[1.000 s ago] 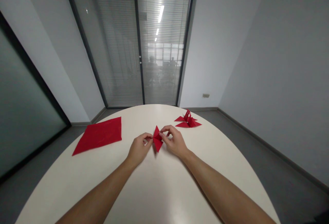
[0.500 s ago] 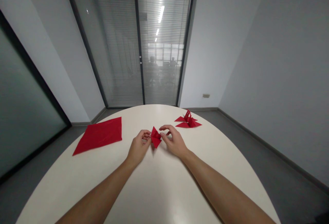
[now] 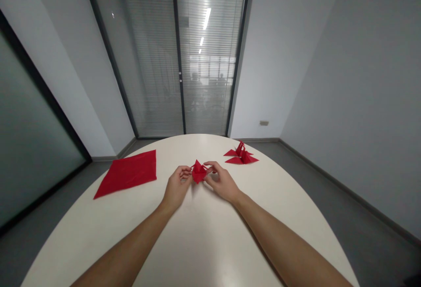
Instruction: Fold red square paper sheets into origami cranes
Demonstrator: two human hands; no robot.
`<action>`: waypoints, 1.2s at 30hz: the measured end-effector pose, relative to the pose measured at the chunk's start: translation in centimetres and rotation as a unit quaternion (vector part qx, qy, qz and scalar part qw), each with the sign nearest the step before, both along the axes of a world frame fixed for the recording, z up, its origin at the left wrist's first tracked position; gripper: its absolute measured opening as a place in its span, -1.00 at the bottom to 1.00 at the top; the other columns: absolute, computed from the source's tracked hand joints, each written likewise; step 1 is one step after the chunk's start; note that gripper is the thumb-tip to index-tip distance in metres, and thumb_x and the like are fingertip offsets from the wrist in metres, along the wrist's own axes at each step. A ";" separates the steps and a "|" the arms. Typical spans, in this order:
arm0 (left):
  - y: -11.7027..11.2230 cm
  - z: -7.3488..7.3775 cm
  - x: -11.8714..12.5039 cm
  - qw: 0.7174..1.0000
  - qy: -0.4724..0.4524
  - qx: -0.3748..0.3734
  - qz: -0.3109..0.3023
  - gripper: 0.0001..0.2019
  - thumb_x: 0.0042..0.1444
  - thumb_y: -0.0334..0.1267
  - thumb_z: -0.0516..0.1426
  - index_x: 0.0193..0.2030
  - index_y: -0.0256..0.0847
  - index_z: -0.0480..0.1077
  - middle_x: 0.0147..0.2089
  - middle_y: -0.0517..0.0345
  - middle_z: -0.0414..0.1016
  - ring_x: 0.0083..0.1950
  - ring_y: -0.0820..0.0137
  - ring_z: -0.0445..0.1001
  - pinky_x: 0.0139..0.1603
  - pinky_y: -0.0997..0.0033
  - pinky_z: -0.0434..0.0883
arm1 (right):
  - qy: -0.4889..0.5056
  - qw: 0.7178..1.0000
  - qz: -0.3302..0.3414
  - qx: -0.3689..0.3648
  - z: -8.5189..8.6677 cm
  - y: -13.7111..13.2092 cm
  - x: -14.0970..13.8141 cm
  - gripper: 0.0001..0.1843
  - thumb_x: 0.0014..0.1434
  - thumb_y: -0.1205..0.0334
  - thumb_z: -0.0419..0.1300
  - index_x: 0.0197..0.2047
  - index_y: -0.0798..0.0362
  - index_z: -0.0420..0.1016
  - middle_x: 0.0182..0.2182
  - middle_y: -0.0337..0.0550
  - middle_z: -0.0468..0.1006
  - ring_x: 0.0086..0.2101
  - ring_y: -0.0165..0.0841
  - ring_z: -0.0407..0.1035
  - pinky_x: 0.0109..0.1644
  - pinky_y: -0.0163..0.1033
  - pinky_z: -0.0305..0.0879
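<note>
A small red folded-paper crane (image 3: 198,173) is held just above the table between my two hands. My left hand (image 3: 178,184) pinches its left side, with the fingers curled. On the other side, my right hand (image 3: 222,182) grips the crane's right edge between thumb and forefinger. Two pointed parts slant out to the sides, and a peak stands up in the middle. The fingertips cover some of the folds.
The round white table (image 3: 184,243) spreads around my arms. Flat red paper (image 3: 128,173) lies on the left. Two finished red paper cranes (image 3: 242,159) sit at the back right, close together. Beyond the far edge stands a glass partition with blinds (image 3: 210,94).
The paper crane has turned and opened wider, its lower tip lifting a little. My right thumb and forefinger have closed on its right side; my left hand has barely moved.
</note>
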State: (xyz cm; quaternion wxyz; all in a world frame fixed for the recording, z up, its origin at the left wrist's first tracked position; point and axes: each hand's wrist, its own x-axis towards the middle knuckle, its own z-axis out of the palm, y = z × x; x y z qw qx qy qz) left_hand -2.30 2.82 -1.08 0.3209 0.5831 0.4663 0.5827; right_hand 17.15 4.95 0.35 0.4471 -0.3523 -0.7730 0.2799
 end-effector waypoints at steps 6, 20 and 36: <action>0.3 -0.3 0.0 1.000 0.013 -0.008 0.003 -0.74 0.04 -0.13 0.24 -0.18 -0.20 0.37 -0.28 0.12 0.55 -0.27 0.37 0.50 -0.20 0.38 0.42 | 0.013 0.999 0.001 -0.033 -0.4 0.2 0.0 -0.60 0.21 0.27 0.24 0.12 -0.01 0.34 -0.28 -0.22 0.64 -0.24 -0.32 0.50 -0.07 -0.18 0.31; 0.3 -0.6 -0.4 0.998 0.045 -0.027 0.017 -0.75 0.06 -0.11 0.21 -0.17 -0.18 0.39 -0.30 0.12 0.53 -0.26 0.35 0.51 -0.22 0.37 0.42 | 0.087 0.994 -0.051 -0.036 0.1 0.7 0.7 -0.58 0.13 0.20 0.25 0.07 0.02 0.36 -0.38 -0.25 0.53 -0.37 -0.33 0.46 -0.28 -0.24 0.38; -0.5 -0.3 -0.5 0.995 0.093 -0.032 -0.011 -0.75 0.07 -0.08 0.20 -0.18 -0.18 0.44 -0.35 0.17 0.53 -0.27 0.33 0.53 -0.21 0.36 0.44 | 0.051 0.930 -0.364 0.013 1.7 -1.8 11.1 -0.51 0.04 0.05 0.26 0.02 0.04 0.34 -0.25 -0.07 0.58 -0.35 -0.23 0.46 -0.25 -0.13 0.41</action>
